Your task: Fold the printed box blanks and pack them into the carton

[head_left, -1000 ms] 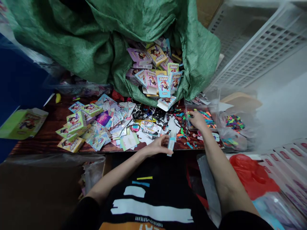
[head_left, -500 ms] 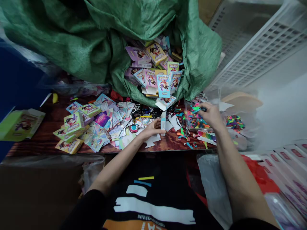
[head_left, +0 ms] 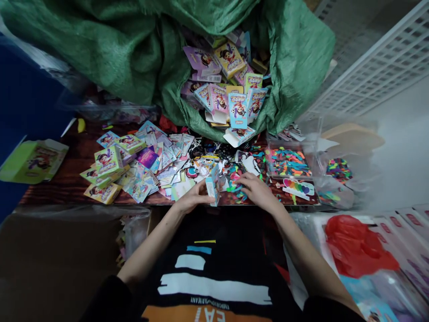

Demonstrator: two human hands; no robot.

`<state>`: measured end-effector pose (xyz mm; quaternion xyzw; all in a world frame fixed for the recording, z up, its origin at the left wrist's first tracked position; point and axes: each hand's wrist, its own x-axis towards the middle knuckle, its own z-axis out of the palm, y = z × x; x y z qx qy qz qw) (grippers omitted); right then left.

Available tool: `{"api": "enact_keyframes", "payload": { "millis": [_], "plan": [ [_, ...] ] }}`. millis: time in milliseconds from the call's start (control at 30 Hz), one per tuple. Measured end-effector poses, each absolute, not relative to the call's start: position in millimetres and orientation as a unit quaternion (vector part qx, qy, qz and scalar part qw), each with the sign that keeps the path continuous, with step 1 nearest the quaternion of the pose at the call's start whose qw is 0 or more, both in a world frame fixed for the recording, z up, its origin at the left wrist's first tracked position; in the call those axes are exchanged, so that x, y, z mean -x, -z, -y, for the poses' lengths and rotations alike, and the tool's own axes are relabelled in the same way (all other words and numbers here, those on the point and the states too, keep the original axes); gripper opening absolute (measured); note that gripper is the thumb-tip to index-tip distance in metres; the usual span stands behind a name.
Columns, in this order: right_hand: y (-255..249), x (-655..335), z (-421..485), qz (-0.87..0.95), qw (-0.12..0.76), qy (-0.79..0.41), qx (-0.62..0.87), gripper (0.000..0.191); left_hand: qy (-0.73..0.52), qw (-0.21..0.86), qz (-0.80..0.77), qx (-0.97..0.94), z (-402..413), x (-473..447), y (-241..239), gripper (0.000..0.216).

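Note:
My left hand [head_left: 192, 197] grips a small pale-blue printed carton [head_left: 212, 185] upright at the table's front edge. My right hand [head_left: 256, 190] is next to the carton, its fingertips over scattered coloured pieces [head_left: 236, 182]. Whether those fingers hold any pieces is hidden. Behind my hands lies a loose heap of flat printed cards [head_left: 157, 167]. A clear plastic tray of bright coloured pieces [head_left: 288, 163] stands to the right of my right hand.
A green woven sack [head_left: 100, 53] spills printed cartons onto the wooden table [head_left: 63, 179]. A white plastic crate [head_left: 378, 58] stands at upper right. A red plastic bag [head_left: 358, 246] lies on stacked packs at lower right, and a brown cardboard box [head_left: 50, 264] sits at lower left.
My right hand has left the tray and moved left to the carton. My left hand has drawn the carton back toward the table's front edge and turned it.

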<state>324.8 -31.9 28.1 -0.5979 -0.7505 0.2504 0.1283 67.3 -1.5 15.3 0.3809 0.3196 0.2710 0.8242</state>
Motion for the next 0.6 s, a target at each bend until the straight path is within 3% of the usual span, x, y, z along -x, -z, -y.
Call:
{"api": "enact_keyframes", "payload": {
  "millis": [233, 433, 600],
  "plan": [
    [-48, -349, 39, 0.683, 0.218, -0.200, 0.667, 0.018, -0.301, 0.787, -0.369, -0.392, 6, -52, -12, 0.063],
    [-42, -334, 60, 0.675, 0.189, -0.252, 0.667, 0.017, -0.304, 0.765, -0.386, -0.416, 7, -49, -12, 0.067],
    [-34, -327, 69, 0.663, 0.191, -0.225, 0.688, 0.013, -0.301, 0.765, -0.388, -0.416, 9, -51, -12, 0.067]
  ]
}}
